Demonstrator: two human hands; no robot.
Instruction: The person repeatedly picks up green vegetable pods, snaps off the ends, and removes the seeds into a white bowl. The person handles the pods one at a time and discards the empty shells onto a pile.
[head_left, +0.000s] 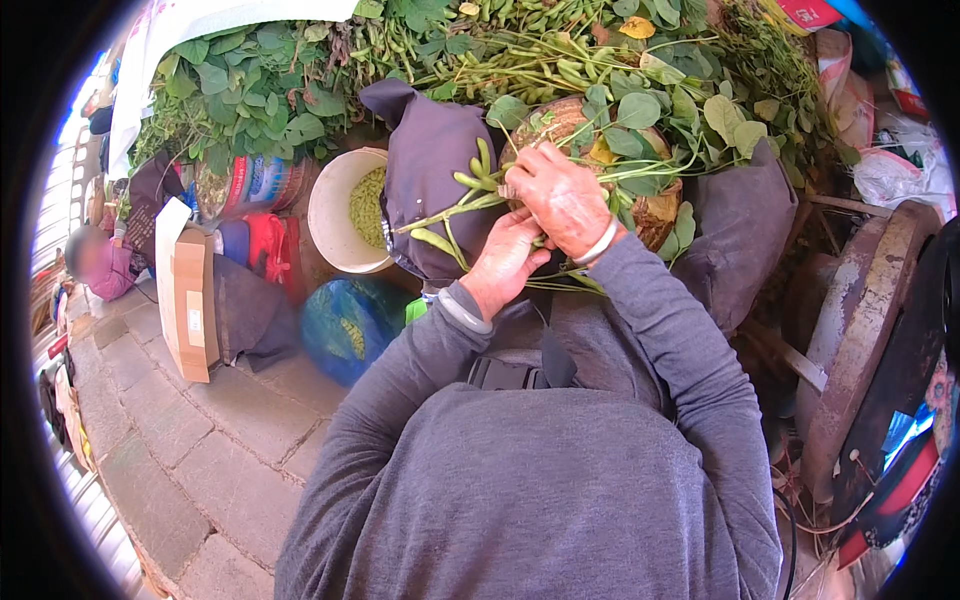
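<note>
My right hand (562, 199) grips the stem of a soybean stalk (450, 214), whose green pods stick out to the left over my knee. Right below it, my left hand (506, 259) has its fingers closed on a bit of green, apparently a pod (538, 241); the fingers partly hide it. Leafy soybean stems (637, 172) lie under and to the right of my hands, across a brown rounded surface (656, 214). Left of my knee, a white bucket (326, 214) is tilted in view and holds shelled green beans (367, 210).
A heap of soybean plants (255, 90) spans the far side. On the paving (172, 480) at left are a blue plastic bag (345, 330) with green beans and a cardboard box (191, 300). A rusty metal wheel-like part (855, 322) stands at right. A person (109, 266) is farther left.
</note>
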